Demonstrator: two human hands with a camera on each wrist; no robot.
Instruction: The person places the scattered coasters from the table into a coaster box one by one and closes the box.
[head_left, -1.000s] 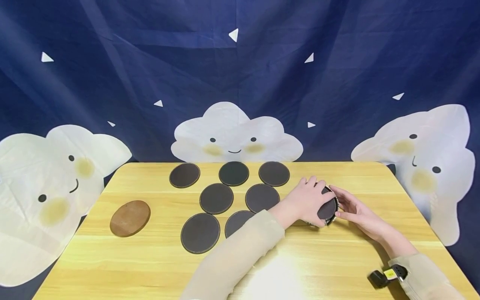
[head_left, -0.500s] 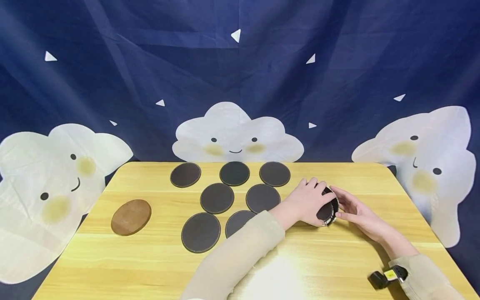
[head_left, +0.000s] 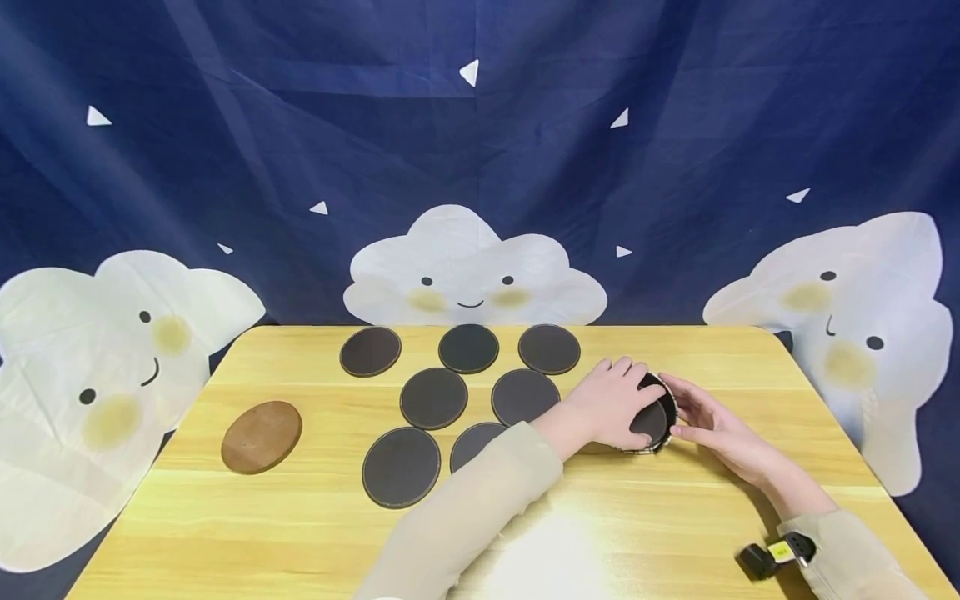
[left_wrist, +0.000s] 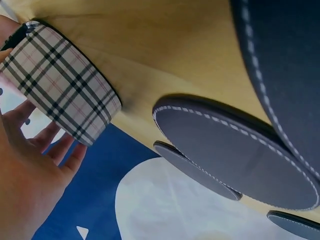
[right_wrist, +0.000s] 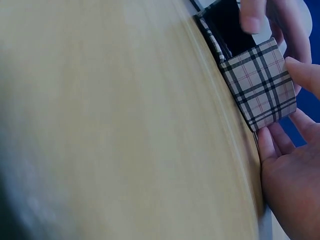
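A round coaster holder (left_wrist: 65,80) with a plaid wall and black inside stands on the table's right half. It appears in all views; its wall has a low cut-out in the right wrist view. Inside it lies a dark coaster (head_left: 648,423), partly hidden by my left hand. My left hand (head_left: 613,406) is over the holder's left side, fingers spread across the rim and one fingertip (right_wrist: 251,24) over the opening. Thumb and fingers of my right hand (head_left: 712,425) grip the holder's right wall.
Several dark round coasters lie spread out, such as one (head_left: 401,467) at the front; the left sleeve (head_left: 487,500) partly covers another (head_left: 474,443). A brown disc (head_left: 261,437) lies far left. A cloud-print curtain (head_left: 472,167) hangs behind the wooden table (head_left: 225,533).
The dark coaster has sunk deeper into the holder, showing more of its inner wall. My left hand has shifted slightly left. My right hand has stayed in place.
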